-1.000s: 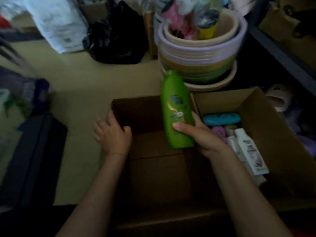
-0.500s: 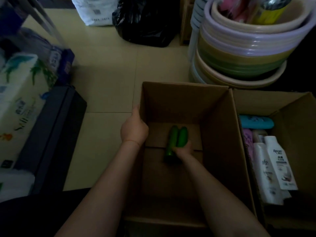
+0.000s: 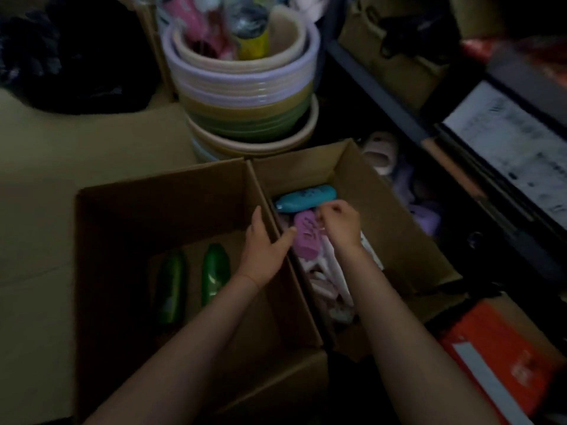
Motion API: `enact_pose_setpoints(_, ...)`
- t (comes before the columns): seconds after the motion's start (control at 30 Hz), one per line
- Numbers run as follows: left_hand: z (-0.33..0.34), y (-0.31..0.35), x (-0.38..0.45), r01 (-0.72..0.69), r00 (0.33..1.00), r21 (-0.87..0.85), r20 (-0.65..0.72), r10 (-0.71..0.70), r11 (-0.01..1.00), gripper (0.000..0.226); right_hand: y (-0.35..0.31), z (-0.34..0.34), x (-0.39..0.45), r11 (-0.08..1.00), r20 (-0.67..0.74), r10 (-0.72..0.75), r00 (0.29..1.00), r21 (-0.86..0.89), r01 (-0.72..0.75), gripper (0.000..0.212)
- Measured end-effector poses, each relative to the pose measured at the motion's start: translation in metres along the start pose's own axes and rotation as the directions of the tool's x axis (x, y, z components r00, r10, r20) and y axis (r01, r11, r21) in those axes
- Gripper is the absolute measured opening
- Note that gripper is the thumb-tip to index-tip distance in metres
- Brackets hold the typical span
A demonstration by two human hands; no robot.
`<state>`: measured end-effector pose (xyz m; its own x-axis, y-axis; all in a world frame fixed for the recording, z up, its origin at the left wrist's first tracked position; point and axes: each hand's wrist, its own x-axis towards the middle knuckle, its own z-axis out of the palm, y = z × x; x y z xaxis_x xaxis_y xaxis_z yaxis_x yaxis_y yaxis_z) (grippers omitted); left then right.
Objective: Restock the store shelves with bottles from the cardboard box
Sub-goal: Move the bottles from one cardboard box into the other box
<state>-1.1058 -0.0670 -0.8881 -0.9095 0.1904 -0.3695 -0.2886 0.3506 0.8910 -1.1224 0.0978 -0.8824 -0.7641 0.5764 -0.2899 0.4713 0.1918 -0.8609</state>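
Cardboard walls meet under the left hand (image 3: 266, 246), which grips the shared edge between the left box (image 3: 171, 191) and the right box (image 3: 395, 228). Two green bottles (image 3: 214, 273) lie in the left box, left of that hand. The right hand (image 3: 339, 223), fingers curled, hovers over the purple bottle (image 3: 306, 237) near the teal bottle (image 3: 305, 197); whether it holds anything, I cannot tell. Labels are unreadable.
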Motion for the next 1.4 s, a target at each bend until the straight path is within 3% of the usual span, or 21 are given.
enact_pose_setpoints(0.1, 0.024, 0.006, 0.013, 0.131, 0.991, -0.051, 0.039, -0.129, 0.990, 0.122, 0.027, -0.017, 0.026, 0.987, -0.057, 0.076, 0.995, -0.141, -0.084, 0.021)
enact_pose_setpoints(0.2, 0.033, 0.004, 0.024, 0.232, 0.972, -0.126, 0.009, -0.233, 0.964, 0.106, 0.051, -0.019, 0.047, 0.953, -0.026, 0.153, 0.988, -0.261, -0.154, 0.041)
enact_pose_setpoints(0.3, 0.039, -0.001, 0.028, 0.223, 0.971, -0.197, -0.041, -0.235, 0.955, 0.093, 0.086, -0.016, 0.055, 0.800, 0.051, 0.321, 0.946, -0.549, -0.242, 0.077)
enact_pose_setpoints(0.37, 0.041, -0.005, 0.028, 0.190, 0.975, -0.222, -0.074, -0.211, 0.956, 0.082, 0.114, -0.013, 0.050, 0.666, 0.007, 0.343, 0.939, -0.707, -0.238, 0.077)
enact_pose_setpoints(0.43, 0.039, -0.008, 0.028, 0.163, 0.980, -0.239, -0.077, -0.186, 0.957, 0.079, 0.131, -0.014, 0.041, 0.626, -0.037, 0.298, 0.954, -0.746, -0.225, 0.075)
enact_pose_setpoints(0.53, 0.040, -0.008, 0.030, 0.152, 0.982, -0.216, -0.077, -0.172, 0.965, 0.077, 0.147, -0.017, 0.040, 0.739, 0.031, 0.380, 0.924, -0.611, -0.283, 0.076)
enact_pose_setpoints(0.63, 0.043, -0.007, 0.030, 0.143, 0.982, -0.186, -0.099, -0.163, 0.972, 0.076, 0.141, -0.020, 0.040, 0.891, 0.131, 0.409, 0.903, -0.270, -0.365, 0.077)
enact_pose_setpoints(0.7, 0.045, -0.008, 0.031, 0.137, 0.982, -0.175, -0.102, -0.156, 0.975, 0.077, 0.130, -0.019, 0.050, 0.911, 0.164, 0.408, 0.898, -0.139, -0.388, 0.087)
enact_pose_setpoints(0.77, 0.046, -0.011, 0.034, 0.128, 0.983, -0.177, -0.108, -0.149, 0.976, 0.079, 0.110, -0.012, 0.063, 0.920, 0.185, 0.392, 0.901, -0.073, -0.385, 0.083)
enact_pose_setpoints(0.87, 0.046, -0.012, 0.035, 0.113, 0.984, -0.164, -0.117, -0.133, 0.980, 0.080, 0.084, 0.010, 0.082, 0.947, 0.152, 0.320, 0.935, -0.023, -0.321, 0.079)
enact_pose_setpoints(0.97, 0.045, -0.013, 0.034, 0.111, 0.987, -0.204, -0.094, -0.132, 0.973, 0.081, 0.080, 0.031, 0.094, 0.961, 0.153, 0.250, 0.956, -0.156, -0.227, 0.077)
enact_pose_setpoints(1.17, 0.044, -0.013, 0.033, 0.085, 0.990, -0.224, -0.087, -0.107, 0.971, 0.079, 0.093, 0.043, 0.109, 0.924, 0.295, 0.298, 0.908, -0.327, -0.197, 0.108)
enact_pose_setpoints(1.23, 0.044, -0.013, 0.033, 0.088, 0.991, -0.227, -0.074, -0.108, 0.970, 0.079, 0.089, 0.048, 0.112, 0.921, 0.324, 0.380, 0.866, -0.216, -0.323, 0.119)
enact_pose_setpoints(1.3, 0.044, -0.014, 0.033, 0.092, 0.992, -0.235, -0.068, -0.111, 0.968, 0.081, 0.087, 0.056, 0.119, 0.896, 0.364, 0.429, 0.827, -0.055, -0.441, 0.116)
enact_pose_setpoints(1.4, 0.044, -0.013, 0.033, 0.118, 0.989, -0.244, -0.057, -0.135, 0.963, 0.085, 0.095, 0.073, 0.136, 0.854, 0.374, 0.447, 0.813, 0.093, -0.513, 0.120)
